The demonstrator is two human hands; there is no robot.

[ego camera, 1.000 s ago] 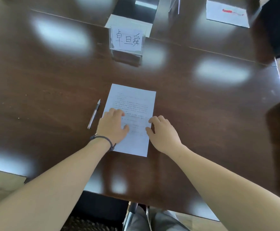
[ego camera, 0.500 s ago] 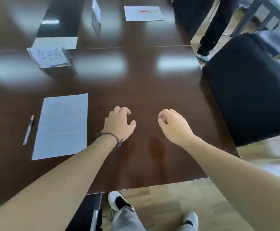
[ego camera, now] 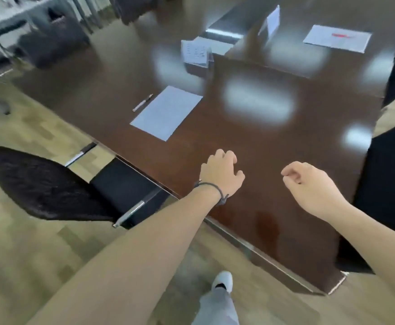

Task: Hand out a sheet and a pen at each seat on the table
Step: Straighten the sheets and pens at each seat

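Nearby, a sheet (ego camera: 166, 112) and pen (ego camera: 142, 102) lie near the worktop (ego camera: 250, 146) edge; left hand (ego camera: 221, 175) and right hand (ego camera: 309, 186) hover, grip loosely curled, holding nothing.

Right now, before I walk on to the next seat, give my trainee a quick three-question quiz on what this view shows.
1. True or false: the left hand holds a pen.
2. On which side of the near sheet does the white pen lie in this view: A left, B right, C on top of it?
3. Fill in: the far sheet has a ____ pen lying on it.

Key: 1 false, both it and the right hand hang loosely curled and hold nothing. 2 A. 3 red.
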